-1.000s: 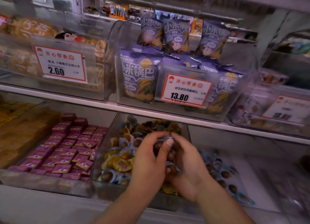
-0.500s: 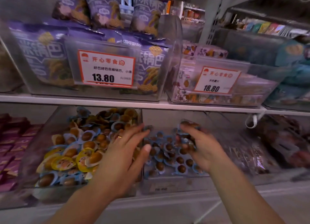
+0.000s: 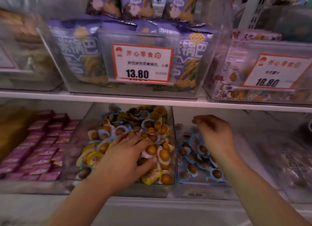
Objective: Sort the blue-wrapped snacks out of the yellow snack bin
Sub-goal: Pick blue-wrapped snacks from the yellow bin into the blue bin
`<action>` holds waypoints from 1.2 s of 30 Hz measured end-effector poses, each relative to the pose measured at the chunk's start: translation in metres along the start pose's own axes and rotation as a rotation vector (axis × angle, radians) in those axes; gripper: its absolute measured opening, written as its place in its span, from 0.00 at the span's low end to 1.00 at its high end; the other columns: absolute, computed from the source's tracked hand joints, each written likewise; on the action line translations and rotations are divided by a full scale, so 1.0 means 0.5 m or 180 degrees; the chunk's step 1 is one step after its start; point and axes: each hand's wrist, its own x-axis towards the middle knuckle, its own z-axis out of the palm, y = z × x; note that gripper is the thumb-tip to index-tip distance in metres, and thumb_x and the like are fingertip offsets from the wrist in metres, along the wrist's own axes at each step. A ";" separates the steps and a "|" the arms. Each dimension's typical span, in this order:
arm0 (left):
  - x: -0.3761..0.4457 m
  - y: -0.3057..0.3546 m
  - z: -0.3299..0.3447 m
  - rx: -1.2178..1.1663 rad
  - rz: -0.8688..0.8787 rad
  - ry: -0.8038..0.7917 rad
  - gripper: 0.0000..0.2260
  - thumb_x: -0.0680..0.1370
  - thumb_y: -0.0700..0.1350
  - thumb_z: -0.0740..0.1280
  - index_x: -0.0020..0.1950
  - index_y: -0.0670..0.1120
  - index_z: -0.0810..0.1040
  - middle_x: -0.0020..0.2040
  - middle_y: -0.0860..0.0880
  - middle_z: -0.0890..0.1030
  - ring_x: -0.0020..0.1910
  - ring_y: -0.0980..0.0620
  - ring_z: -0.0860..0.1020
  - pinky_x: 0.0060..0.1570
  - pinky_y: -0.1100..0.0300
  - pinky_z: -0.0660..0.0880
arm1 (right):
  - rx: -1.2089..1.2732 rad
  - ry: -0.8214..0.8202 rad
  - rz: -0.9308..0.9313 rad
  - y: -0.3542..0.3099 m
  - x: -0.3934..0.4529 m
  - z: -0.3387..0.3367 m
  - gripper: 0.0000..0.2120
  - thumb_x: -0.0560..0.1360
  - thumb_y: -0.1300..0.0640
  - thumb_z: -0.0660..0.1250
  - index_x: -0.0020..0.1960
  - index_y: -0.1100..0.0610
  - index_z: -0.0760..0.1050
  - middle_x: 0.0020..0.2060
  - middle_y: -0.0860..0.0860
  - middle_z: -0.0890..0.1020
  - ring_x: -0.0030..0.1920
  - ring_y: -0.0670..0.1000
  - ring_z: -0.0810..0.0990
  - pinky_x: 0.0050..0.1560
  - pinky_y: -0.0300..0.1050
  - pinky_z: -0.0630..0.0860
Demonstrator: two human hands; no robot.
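My left hand (image 3: pixel 125 159) lies palm down on the heap in the yellow snack bin (image 3: pixel 173 141), a clear tub on the lower shelf. The fingers (image 3: pixel 135 141) are spread and nearly straight across the wrappers, a ring on one of them, and the thumb reaches out to the right beside a round brown snack in a pale wrapper. It presses on the pile and I see nothing pinched in it. Yellow-wrapped snacks (image 3: pixel 152 178) crowd the front of this bin, and blue-wrapped snacks (image 3: pixel 145 123) still sit mixed among them, mostly toward the back and one at the front left corner.

My right hand (image 3: pixel 214 134) hangs above the next clear bin (image 3: pixel 202 190) just to the right, fingers curled downward with the tips drawn close together. It is blurred, so I cannot tell whether anything is held between them. Below it lies a thin layer of sorted blue snacks (image 3: pixel 190 151), each a brown ball in a blue wrapper.

Left of the yellow bin are rows of small purple packets (image 3: pixel 43 151). On the upper shelf (image 3: pixel 152 101) stands a tub of purple rice-crust bags (image 3: pixel 77 51) with a price tag reading 13.80 (image 3: pixel 141 63), and a second tag reading 18.80 (image 3: pixel 276 72) on the tub to its right.
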 end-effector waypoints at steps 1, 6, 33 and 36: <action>0.000 -0.004 -0.004 0.0013 0.0002 0.0110 0.18 0.77 0.65 0.58 0.63 0.60 0.76 0.61 0.59 0.79 0.61 0.55 0.77 0.68 0.50 0.67 | -0.0134 -0.0141 -0.0265 -0.013 -0.016 0.020 0.11 0.76 0.62 0.67 0.43 0.46 0.81 0.43 0.42 0.85 0.46 0.39 0.82 0.50 0.32 0.76; 0.000 -0.045 -0.022 -0.0056 -0.0308 0.0570 0.16 0.77 0.60 0.62 0.59 0.55 0.79 0.52 0.56 0.82 0.52 0.51 0.80 0.55 0.52 0.73 | -0.1159 -0.0926 -0.1669 -0.061 -0.067 0.081 0.10 0.75 0.55 0.65 0.54 0.52 0.82 0.50 0.46 0.81 0.55 0.45 0.76 0.60 0.38 0.72; -0.019 -0.074 -0.002 0.0214 -0.0327 0.0338 0.20 0.77 0.59 0.56 0.65 0.57 0.77 0.68 0.56 0.75 0.73 0.50 0.68 0.75 0.40 0.57 | -0.4088 -0.2901 -0.1441 -0.080 0.033 0.242 0.32 0.76 0.40 0.64 0.75 0.33 0.52 0.74 0.57 0.61 0.69 0.61 0.68 0.64 0.55 0.72; -0.025 -0.093 -0.012 0.0114 -0.0528 0.0467 0.20 0.76 0.58 0.56 0.62 0.57 0.80 0.67 0.56 0.77 0.69 0.51 0.72 0.71 0.40 0.63 | -0.3682 -0.2976 -0.1558 -0.080 0.030 0.239 0.20 0.78 0.48 0.64 0.69 0.39 0.69 0.62 0.52 0.75 0.59 0.57 0.77 0.58 0.53 0.77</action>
